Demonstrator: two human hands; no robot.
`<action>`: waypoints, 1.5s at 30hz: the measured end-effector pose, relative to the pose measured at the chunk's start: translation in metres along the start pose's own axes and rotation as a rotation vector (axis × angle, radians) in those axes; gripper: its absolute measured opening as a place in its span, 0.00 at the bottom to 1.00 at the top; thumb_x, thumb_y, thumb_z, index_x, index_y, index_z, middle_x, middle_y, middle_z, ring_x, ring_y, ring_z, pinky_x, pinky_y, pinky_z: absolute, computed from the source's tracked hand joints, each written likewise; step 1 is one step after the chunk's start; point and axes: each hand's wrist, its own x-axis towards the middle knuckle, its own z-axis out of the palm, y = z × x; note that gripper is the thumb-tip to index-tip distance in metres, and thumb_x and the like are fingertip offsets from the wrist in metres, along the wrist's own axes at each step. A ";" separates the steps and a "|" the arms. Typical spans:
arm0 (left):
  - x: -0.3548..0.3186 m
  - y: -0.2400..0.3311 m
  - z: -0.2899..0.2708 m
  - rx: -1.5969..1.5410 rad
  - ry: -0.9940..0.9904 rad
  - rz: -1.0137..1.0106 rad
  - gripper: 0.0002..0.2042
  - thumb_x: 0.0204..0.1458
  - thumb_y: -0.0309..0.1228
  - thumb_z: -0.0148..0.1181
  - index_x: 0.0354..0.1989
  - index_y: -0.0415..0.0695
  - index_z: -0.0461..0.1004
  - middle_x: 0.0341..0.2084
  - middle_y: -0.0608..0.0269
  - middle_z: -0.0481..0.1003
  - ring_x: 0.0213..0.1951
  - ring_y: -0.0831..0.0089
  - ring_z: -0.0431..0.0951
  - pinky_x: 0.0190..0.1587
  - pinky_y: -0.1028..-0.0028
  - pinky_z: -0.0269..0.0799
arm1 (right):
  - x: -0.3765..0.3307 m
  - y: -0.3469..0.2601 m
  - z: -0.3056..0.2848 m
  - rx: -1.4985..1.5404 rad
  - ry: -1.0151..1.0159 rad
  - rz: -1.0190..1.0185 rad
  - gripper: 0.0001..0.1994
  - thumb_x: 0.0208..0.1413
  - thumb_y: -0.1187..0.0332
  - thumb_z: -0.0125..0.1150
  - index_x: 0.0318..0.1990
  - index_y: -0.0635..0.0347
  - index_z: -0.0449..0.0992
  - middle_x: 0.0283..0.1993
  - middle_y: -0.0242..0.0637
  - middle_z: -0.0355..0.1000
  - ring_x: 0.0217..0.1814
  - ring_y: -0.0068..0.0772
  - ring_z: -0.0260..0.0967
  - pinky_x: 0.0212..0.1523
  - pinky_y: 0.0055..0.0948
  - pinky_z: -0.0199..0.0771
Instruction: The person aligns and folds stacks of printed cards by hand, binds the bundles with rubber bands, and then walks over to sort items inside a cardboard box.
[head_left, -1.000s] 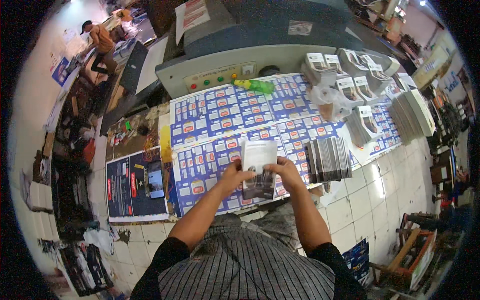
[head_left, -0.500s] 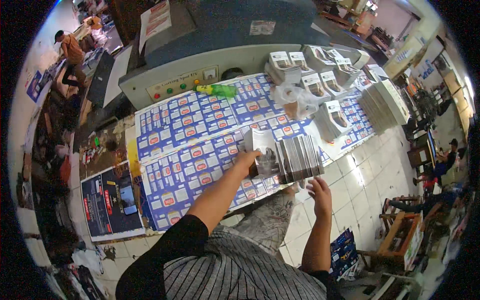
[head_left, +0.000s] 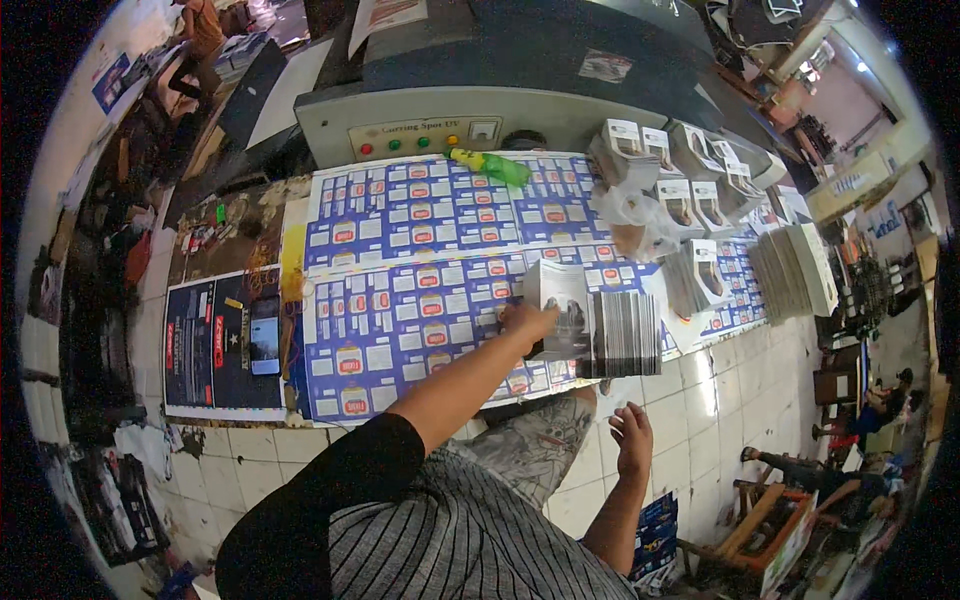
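A row of grey-and-white printed booklets (head_left: 626,335) stands on edge at the near edge of the table, their spines or page edges packed side by side. At its left end a booklet (head_left: 560,285) leans with its pale cover and dark picture showing. My left hand (head_left: 530,325) grips the left edge of this booklet, the thumb side lying over the cover and some fingers hidden behind. Just below the row, off the table's near edge, my right hand (head_left: 630,435) is raised with its fingers apart and nothing in it.
Blue printed sheets (head_left: 400,320) cover the table. A green bottle (head_left: 490,167) lies near the grey machine's control panel (head_left: 420,135). Booklet piles (head_left: 695,280) and a clear plastic bag (head_left: 640,215) stand at the right. A phone (head_left: 265,340) rests on a dark poster at the left.
My right hand has dropped away from the booklet row. My left hand stays at the left booklet, with more of the hand over its cover. The whole view has shifted and turned slightly.
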 end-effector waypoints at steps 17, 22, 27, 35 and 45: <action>-0.084 -0.202 -0.199 0.473 0.514 0.562 0.23 0.46 0.35 0.65 0.51 0.41 0.73 0.56 0.44 0.64 0.59 0.47 0.61 0.61 0.55 0.57 | -0.005 0.028 -0.002 -0.067 0.024 0.015 0.26 0.57 0.59 0.61 0.58 0.64 0.66 0.48 0.41 0.72 0.46 0.32 0.71 0.48 0.33 0.69; -0.113 -0.218 -0.209 0.556 0.498 0.501 0.22 0.47 0.33 0.64 0.52 0.40 0.72 0.56 0.45 0.63 0.59 0.47 0.60 0.61 0.54 0.56 | 0.044 0.043 -0.013 -0.169 0.211 -0.268 0.31 0.50 0.62 0.68 0.59 0.67 0.65 0.52 0.47 0.68 0.53 0.40 0.67 0.55 0.35 0.66; -0.107 -0.196 -0.192 0.566 0.421 0.603 0.21 0.49 0.34 0.63 0.51 0.40 0.72 0.52 0.49 0.68 0.56 0.51 0.65 0.59 0.59 0.61 | 0.112 -0.016 -0.043 -0.354 0.505 -0.482 0.34 0.49 0.58 0.68 0.59 0.72 0.63 0.58 0.56 0.64 0.60 0.48 0.63 0.58 0.40 0.63; -0.126 -0.088 -0.034 0.380 -0.606 0.663 0.28 0.55 0.47 0.58 0.56 0.36 0.67 0.52 0.45 0.70 0.54 0.56 0.72 0.56 0.62 0.66 | 0.219 -0.033 -0.076 -0.675 0.170 -0.283 0.30 0.58 0.47 0.50 0.51 0.69 0.73 0.50 0.62 0.72 0.53 0.60 0.70 0.56 0.42 0.67; -0.047 -0.047 0.142 -0.337 -0.423 0.369 0.41 0.49 0.51 0.63 0.64 0.37 0.53 0.55 0.43 0.68 0.54 0.59 0.70 0.54 0.64 0.66 | 0.240 -0.039 -0.035 -0.691 -0.035 -0.321 0.26 0.56 0.53 0.57 0.51 0.70 0.74 0.43 0.46 0.77 0.45 0.37 0.74 0.48 0.31 0.71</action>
